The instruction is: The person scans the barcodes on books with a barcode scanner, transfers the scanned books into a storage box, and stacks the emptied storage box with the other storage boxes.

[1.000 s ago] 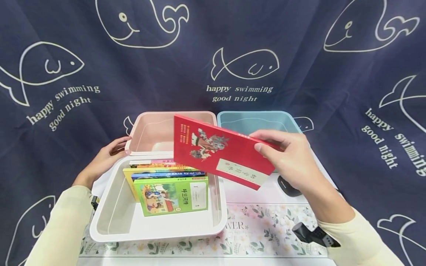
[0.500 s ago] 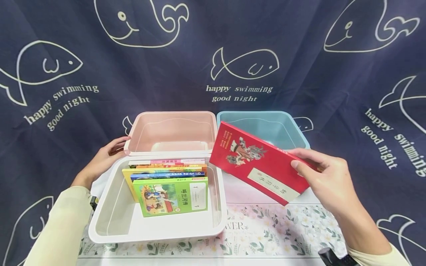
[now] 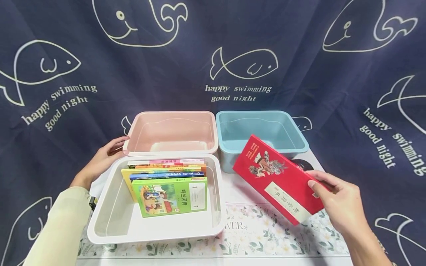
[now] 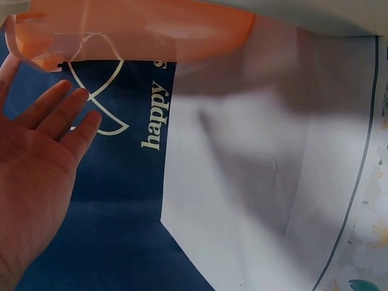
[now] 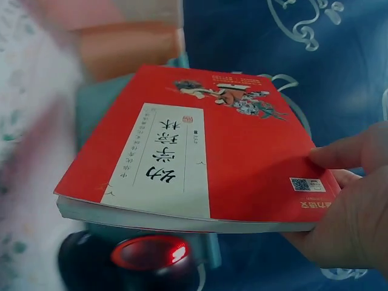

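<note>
My right hand (image 3: 342, 203) pinches a red book (image 3: 277, 177) at one end, thumb on its cover. The book hangs tilted in the air, right of the white bin (image 3: 110, 236) and in front of the blue bin (image 3: 229, 159). In the right wrist view the book (image 5: 254, 163) shows a pale title label and a small square code. My left hand (image 3: 103, 162) touches the left edge of the pink bin (image 3: 173, 129); its fingers look fairly straight in the left wrist view. Several books stand in the white bin, a green book (image 3: 173, 197) frontmost.
A dark rounded object (image 3: 303, 164) sits beside the blue bin, partly behind the red book. The bins stand on a white table with a floral mat (image 3: 253, 240). A dark blue curtain (image 3: 299, 81) with fish drawings hangs behind.
My right hand has carried the red book rightward and nearer, from above the white bin to the right of it. The left hand has stayed at the pink bin's edge.
</note>
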{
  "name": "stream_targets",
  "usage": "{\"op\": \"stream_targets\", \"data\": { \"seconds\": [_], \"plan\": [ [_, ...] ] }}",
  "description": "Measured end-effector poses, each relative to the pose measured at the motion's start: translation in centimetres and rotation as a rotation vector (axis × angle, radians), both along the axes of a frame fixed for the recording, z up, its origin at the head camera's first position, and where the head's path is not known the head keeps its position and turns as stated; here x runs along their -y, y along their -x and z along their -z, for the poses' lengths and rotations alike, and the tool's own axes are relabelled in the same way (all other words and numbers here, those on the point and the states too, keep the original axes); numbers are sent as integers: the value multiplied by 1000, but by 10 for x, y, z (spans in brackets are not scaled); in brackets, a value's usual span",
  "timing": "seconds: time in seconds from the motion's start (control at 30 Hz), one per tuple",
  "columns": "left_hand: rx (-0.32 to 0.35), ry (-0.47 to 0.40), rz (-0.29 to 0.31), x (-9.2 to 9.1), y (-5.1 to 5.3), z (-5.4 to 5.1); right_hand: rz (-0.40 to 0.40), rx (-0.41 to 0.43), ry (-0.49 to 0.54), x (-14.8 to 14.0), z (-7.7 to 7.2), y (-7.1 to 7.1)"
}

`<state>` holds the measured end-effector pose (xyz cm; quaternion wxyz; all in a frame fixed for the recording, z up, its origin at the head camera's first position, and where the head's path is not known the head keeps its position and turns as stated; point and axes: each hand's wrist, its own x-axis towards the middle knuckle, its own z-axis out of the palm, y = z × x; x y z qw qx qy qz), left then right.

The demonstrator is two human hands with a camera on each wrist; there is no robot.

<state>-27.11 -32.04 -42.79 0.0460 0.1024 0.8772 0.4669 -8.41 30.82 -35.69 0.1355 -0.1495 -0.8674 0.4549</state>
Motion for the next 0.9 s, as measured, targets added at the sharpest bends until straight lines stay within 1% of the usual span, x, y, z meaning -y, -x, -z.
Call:
{"op": "stream_targets", "data": {
  "seconds": [0.13,0.23,0.37,0.5,0.6,0.7,0.8,0.9],
  "plan": [
    [7,-13,7,0,0,0,62,82,32,-7,21,-3],
    [-2,-7,1,0,0,-1,100,120,62,-13,36,-5],
    [-2,-4,-7,1,0,-1,154,178,65,-18,54,-9],
    [-3,-14,2,1,0,0,226,227,62,-23,69,-15],
    [-5,-18,5,1,1,1,287,206,77,-26,76,-20],
    [3,-19,-2,1,1,1,339,185,84,-29,79,-23],
    [12,-17,-9,0,0,2,367,189,90,-31,81,-24],
    [11,-11,-10,1,0,2,376,196,94,-31,82,-23]
  ]
}}
